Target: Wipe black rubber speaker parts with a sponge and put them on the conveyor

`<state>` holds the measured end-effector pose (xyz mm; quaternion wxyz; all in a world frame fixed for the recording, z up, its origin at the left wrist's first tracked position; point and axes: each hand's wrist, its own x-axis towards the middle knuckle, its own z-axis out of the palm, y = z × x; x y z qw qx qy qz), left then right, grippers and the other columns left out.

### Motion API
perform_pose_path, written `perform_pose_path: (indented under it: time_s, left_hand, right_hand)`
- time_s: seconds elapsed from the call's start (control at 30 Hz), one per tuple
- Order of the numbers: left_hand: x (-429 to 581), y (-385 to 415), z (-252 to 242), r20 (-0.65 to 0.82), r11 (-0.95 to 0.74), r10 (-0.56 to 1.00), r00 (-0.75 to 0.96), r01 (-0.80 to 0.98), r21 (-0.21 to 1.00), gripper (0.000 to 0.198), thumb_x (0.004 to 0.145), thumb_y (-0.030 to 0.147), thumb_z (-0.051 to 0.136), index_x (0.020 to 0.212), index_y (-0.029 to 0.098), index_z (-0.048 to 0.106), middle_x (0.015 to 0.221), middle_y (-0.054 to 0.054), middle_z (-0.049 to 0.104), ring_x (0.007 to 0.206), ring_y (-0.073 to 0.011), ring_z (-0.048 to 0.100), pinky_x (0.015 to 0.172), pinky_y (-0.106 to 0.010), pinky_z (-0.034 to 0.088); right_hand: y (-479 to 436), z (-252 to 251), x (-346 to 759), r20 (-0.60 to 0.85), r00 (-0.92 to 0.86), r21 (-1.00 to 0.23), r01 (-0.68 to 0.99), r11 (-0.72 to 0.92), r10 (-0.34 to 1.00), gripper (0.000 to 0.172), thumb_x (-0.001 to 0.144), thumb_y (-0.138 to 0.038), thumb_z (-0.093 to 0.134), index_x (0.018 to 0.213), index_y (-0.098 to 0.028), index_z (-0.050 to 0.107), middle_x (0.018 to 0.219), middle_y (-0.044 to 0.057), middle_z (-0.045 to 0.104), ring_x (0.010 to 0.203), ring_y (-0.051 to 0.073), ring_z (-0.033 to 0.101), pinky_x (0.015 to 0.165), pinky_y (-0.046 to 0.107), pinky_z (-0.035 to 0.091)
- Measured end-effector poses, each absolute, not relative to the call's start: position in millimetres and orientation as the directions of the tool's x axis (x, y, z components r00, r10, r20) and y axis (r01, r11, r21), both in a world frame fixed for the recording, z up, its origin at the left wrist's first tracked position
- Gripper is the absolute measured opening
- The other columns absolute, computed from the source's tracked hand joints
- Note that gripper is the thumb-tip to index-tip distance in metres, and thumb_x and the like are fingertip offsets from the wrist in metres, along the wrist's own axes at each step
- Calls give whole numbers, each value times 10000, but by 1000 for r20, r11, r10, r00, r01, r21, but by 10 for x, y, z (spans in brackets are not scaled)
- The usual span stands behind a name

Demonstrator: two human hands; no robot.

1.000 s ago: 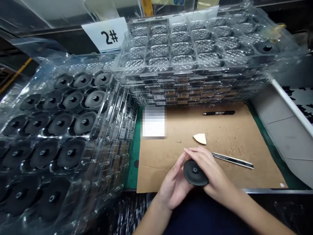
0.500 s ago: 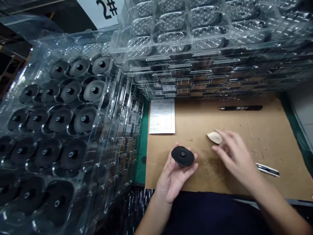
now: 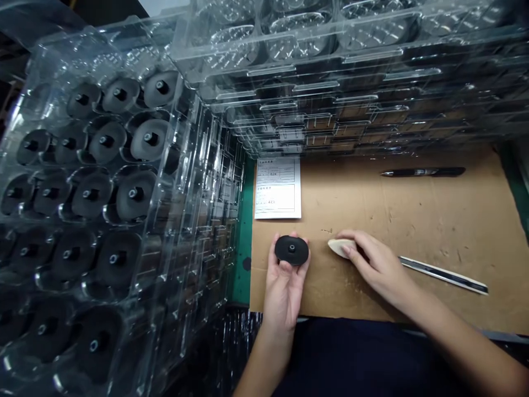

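A black oval disc with a small metal-tipped stub at its centre (image 3: 291,250) rests in my left hand (image 3: 285,286), fingers and thumb round its rim and the stub facing up. My right hand (image 3: 374,262) pinches a flat, cream-coloured, pointed oval pad (image 3: 341,247) between thumb and fingers, just above the cardboard. The pad's point faces the disc, and a gap lies between the two. Beyond my right hand, a slim white and black cutter-like tool (image 3: 444,274) lies on the cardboard, its near end partly behind the hand.
Clear plastic trays (image 3: 165,231) are stacked on the left, the top one holding several similar black discs (image 3: 136,194). More clear trays (image 3: 343,71) rise at the back. A printed paper slip (image 3: 278,188) and a black pen (image 3: 424,172) lie on the cardboard sheet (image 3: 351,204).
My left hand has shifted slightly left with the disc, which now faces me more squarely. My right hand has moved left and turned the pad flatter. More of the cutter-like tool shows.
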<state>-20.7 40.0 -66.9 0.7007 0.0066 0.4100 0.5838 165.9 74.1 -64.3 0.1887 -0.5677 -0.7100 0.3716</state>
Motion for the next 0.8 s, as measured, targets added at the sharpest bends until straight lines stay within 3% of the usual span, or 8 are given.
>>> perform_pose_path:
  time_s: [0.1, 0.23, 0.4, 0.5, 0.67, 0.8]
  left_hand:
    - [-181, 389, -766, -541, 299, 840, -39, -798, 523, 478, 786, 268, 650, 1235, 277, 484, 1285, -92, 552, 1209, -256, 501, 1077, -433, 326]
    - [-168, 353, -830, -538, 291, 840, -62, -787, 544, 471, 797, 211, 641, 1237, 269, 482, 1268, -80, 562, 1215, -206, 493, 1063, -374, 348]
    - [-170, 353, -833, -535, 295, 843, -57, -783, 548, 482, 776, 170, 657, 1218, 262, 489, 1259, -89, 558, 1201, -209, 500, 1029, -352, 384]
    - [-166, 358, -831, -535, 287, 842, -69, -783, 552, 466, 782, 177, 651, 1210, 270, 491, 1253, -86, 558, 1201, -218, 502, 1032, -355, 378]
    - [-158, 360, -839, -525, 303, 850, -47, -772, 558, 492, 759, 207, 679, 1207, 280, 490, 1261, -86, 550, 1204, -233, 500, 1027, -361, 382]
    - [-156, 364, -845, -527, 298, 848, -61, -767, 568, 487, 760, 210, 679, 1204, 282, 493, 1252, -83, 556, 1190, -221, 512, 1025, -351, 383]
  right_hand:
    - [913, -561, 1471, -187, -329, -826, 563, 33, 926, 199, 920, -258, 415, 1075, -224, 535, 1003, 12, 648, 848, 123, 607, 711, 225, 473]
    - [1010, -553, 1223, -205, -380, -845, 533, 33, 902, 183, 890, -213, 457, 999, -218, 604, 1005, 3, 672, 906, 131, 617, 792, 240, 463]
    - [985, -552, 1200, -263, -398, -827, 563, 7, 879, 171, 862, -229, 499, 936, -215, 653, 848, 2, 697, 679, 125, 620, 638, 233, 463]
    - [932, -501, 1203, -251, -382, -819, 574, 15, 890, 199, 868, -204, 470, 970, -193, 641, 956, 36, 684, 836, 155, 625, 740, 260, 462]
    - [907, -455, 1195, -295, -410, -834, 552, -23, 863, 185, 872, -240, 485, 945, -235, 655, 814, -18, 691, 620, 101, 594, 569, 203, 436]
    - [891, -454, 1186, -266, -387, -827, 562, -3, 883, 207, 873, -211, 464, 975, -201, 644, 943, 33, 687, 827, 153, 627, 732, 256, 463]
